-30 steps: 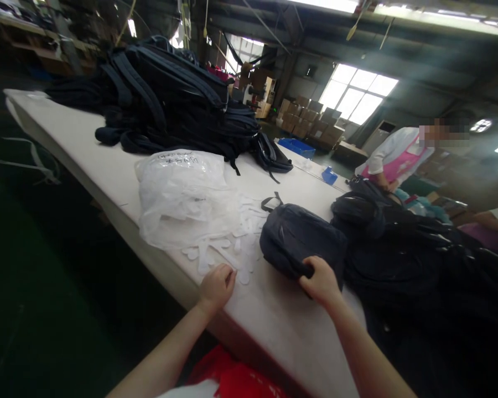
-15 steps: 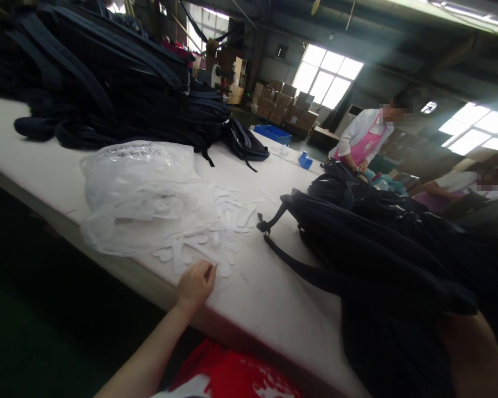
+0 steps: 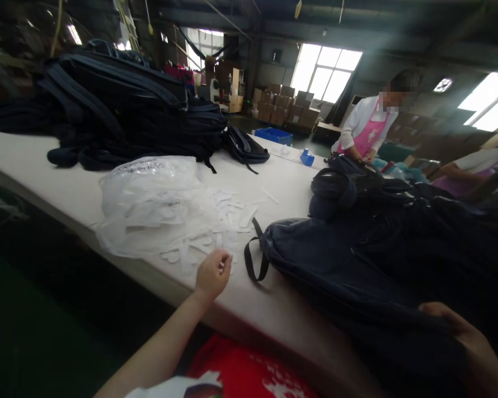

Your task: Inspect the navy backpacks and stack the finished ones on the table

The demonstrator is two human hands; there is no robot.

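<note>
My left hand [image 3: 213, 273] is closed in a pinch just above the white table [image 3: 257, 301]. A small pale bit shows between its fingers, too small to name. Close by lie several thin white cut-out strips [image 3: 197, 243], spilling from a clear plastic bag [image 3: 149, 207]. At the right, my right hand [image 3: 450, 320] grips the edge of a dark navy backpack [image 3: 315, 249]; its fingertips are partly lost in the dark cloth. The backpack lies over the table's near edge, with a black strap loop [image 3: 255, 265] towards my left hand.
A heap of dark backpacks [image 3: 120, 105] fills the table's far left. More dark bags [image 3: 357, 182] lie at the right. Beyond stand a blue tape dispenser [image 3: 306, 158], a blue bin [image 3: 274, 135] and a co-worker [image 3: 369, 124] in a pink apron. Another person [image 3: 468, 174] is farther right.
The navy backpack has been turned and lowered, its broad side now showing. My right hand has come further into view on it. The head view has shifted; my left hand stays closed.
</note>
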